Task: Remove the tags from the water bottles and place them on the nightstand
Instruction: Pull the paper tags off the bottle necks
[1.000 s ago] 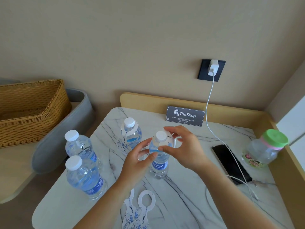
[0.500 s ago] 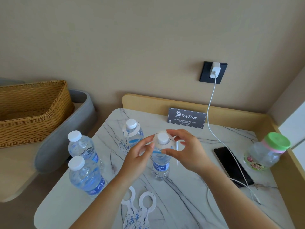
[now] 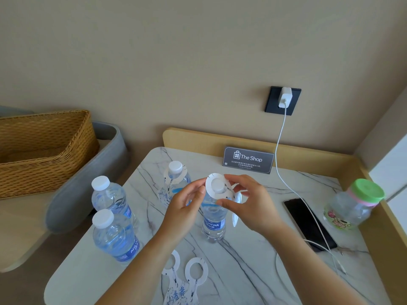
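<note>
On the marble nightstand (image 3: 253, 260) a water bottle (image 3: 213, 223) stands upright in the middle. A white paper tag (image 3: 217, 187) circles its cap, lifted to cap height. My left hand (image 3: 187, 208) pinches the tag's left edge and my right hand (image 3: 248, 201) pinches its right edge. Behind stands another bottle (image 3: 176, 179) with a tag hanging on its neck. Two untagged bottles (image 3: 110, 199) (image 3: 114, 236) stand at the left edge. Two removed tags (image 3: 185, 280) lie flat near the front.
A black phone (image 3: 308, 223) on a white charging cable (image 3: 284, 177) lies at the right, beside a green-lidded plastic jar (image 3: 352, 205). A dark "The Shop" sign (image 3: 248, 160) leans on the wooden back rim. A wicker basket (image 3: 41, 148) and grey tub (image 3: 88, 177) sit left.
Both hands have lifted the tag from the bottle's neck up around its cap. The bottle has stayed in place.
</note>
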